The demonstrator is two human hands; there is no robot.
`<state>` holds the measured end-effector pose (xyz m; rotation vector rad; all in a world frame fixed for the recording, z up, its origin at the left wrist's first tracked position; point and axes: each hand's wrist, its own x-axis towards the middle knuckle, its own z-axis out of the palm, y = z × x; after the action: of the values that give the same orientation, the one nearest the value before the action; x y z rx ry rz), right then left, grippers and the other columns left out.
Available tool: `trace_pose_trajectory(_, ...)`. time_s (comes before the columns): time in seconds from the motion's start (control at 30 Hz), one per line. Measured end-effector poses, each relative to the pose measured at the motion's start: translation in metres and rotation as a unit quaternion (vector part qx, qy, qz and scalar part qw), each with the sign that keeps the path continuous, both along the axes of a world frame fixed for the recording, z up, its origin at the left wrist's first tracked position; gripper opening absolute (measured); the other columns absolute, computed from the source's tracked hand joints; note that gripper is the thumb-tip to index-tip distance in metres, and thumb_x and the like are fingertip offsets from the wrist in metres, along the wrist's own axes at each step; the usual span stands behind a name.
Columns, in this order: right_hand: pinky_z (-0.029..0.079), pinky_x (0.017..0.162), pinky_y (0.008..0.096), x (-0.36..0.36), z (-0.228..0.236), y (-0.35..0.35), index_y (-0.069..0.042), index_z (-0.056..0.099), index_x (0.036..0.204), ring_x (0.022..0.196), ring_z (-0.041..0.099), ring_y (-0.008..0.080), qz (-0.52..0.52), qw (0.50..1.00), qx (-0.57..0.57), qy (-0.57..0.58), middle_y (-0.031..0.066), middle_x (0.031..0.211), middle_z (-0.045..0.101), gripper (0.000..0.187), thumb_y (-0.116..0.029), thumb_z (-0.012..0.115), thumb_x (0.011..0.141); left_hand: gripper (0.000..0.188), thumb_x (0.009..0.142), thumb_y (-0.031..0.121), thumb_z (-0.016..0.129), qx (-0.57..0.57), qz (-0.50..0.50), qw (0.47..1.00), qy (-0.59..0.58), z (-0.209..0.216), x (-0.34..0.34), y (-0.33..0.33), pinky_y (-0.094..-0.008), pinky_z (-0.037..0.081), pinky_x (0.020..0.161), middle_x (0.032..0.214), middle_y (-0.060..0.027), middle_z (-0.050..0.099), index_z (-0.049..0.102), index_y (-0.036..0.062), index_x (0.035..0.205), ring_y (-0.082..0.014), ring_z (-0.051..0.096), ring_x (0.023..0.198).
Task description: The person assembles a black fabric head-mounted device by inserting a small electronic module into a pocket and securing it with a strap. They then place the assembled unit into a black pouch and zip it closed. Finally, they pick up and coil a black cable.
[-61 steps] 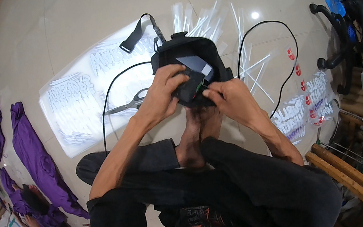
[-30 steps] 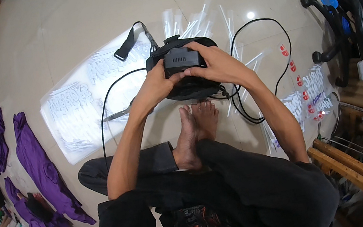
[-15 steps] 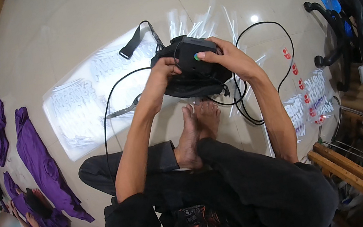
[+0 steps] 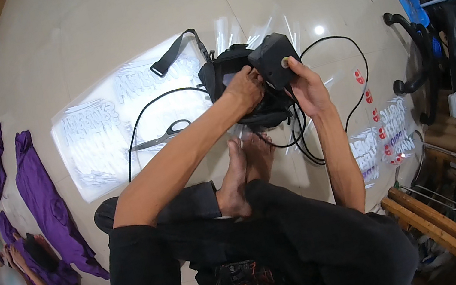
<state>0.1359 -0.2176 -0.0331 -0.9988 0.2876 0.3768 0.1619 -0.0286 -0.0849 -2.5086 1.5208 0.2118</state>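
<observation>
A black box-shaped device [image 4: 273, 55] with a small round button on its face is gripped by my right hand [image 4: 308, 85], thumb beside the button. To its left a black pouch [image 4: 209, 78] lies opened, its dark inside showing. My left hand [image 4: 246, 87] reaches over the pouch's mouth with fingers curled against the device's left side; what they pinch is hidden. A black strap with a buckle [image 4: 173, 55] trails from the pouch onto white printed sheets [image 4: 92, 133]. Black cable [image 4: 357, 52] loops out on both sides.
Scissors [image 4: 163, 135] lie on the sheets, left of my bare feet [image 4: 235, 184]. Clear plastic strips [image 4: 224, 33] lie behind the pouch. Lettered transfers [image 4: 394, 131], a wooden frame [image 4: 431, 222] and a chair base [image 4: 414, 76] are at right. Purple cloth [image 4: 49, 198] and other people are at left.
The device has been lifted and tilted away from the pouch toward the right, exposing the pouch's inside. My left hand has moved right into the pouch's opening; my right hand shifted slightly right.
</observation>
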Motion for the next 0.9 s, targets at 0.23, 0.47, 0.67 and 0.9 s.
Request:
trace_pose_trajectory(0.23, 0.048, 0.111, 0.0527, -0.011, 0.024, 0.001, -0.001, 0.059, 0.133, 0.12, 0.066, 0.0369, -0.008, 0.995, 0.093, -0.023, 0.0249, 0.131, 0.065, 0.041, -0.033, 0.059, 0.106, 0.04, 0.088, 0.015, 0.071, -0.212, 0.141, 0.947, 0.198, 0.038, 0.001, 0.032, -0.0484, 0.057, 0.082, 0.128, -0.0212, 0.06, 0.058, -0.0017, 0.122, -0.0358, 0.062, 0.117)
trace_pose_trajectory(0.47, 0.048, 0.112, 0.0507, -0.02, 0.034, 0.01, 0.001, 0.054, 0.139, 0.12, 0.066, 0.0358, 0.027, 0.992, 0.123, -0.03, 0.0249, 0.13, 0.065, 0.047, -0.032, 0.057, 0.106, 0.061, 0.082, 0.006, 0.075, -0.294, 0.262, 0.87, 0.297, 0.068, -0.023, 0.084, -0.0539, 0.053, 0.086, 0.118, -0.0233, 0.058, 0.041, 0.0002, 0.133, -0.0443, 0.061, 0.111)
trace_pose_trajectory(0.67, 0.053, 0.107, 0.0445, -0.024, 0.019, 0.015, 0.004, 0.053, 0.139, 0.115, 0.069, 0.0306, 0.04, 0.999, -0.004, -0.016, 0.0209, 0.123, 0.069, 0.05, -0.033, 0.059, 0.106, 0.063, 0.081, 0.02, 0.078, -0.298, 0.276, 0.902, 0.146, 0.069, -0.034, 0.078, -0.0467, 0.052, 0.089, 0.118, -0.0172, 0.061, 0.05, 0.0018, 0.135, -0.0358, 0.061, 0.113)
trace_pose_trajectory(0.9, 0.059, 0.073, 0.0341, -0.029, 0.068, 0.051, 0.004, 0.052, 0.134, 0.083, 0.071, 0.0202, 0.025, 0.917, -0.394, -0.061, 0.0178, 0.104, 0.07, 0.057, -0.035, 0.073, 0.097, 0.059, 0.086, 0.037, 0.073, -0.359, 0.338, 0.864, 0.098, 0.056, -0.046, 0.06, -0.0432, 0.049, 0.094, 0.118, -0.0163, 0.061, 0.059, 0.0, 0.131, -0.0342, 0.058, 0.114)
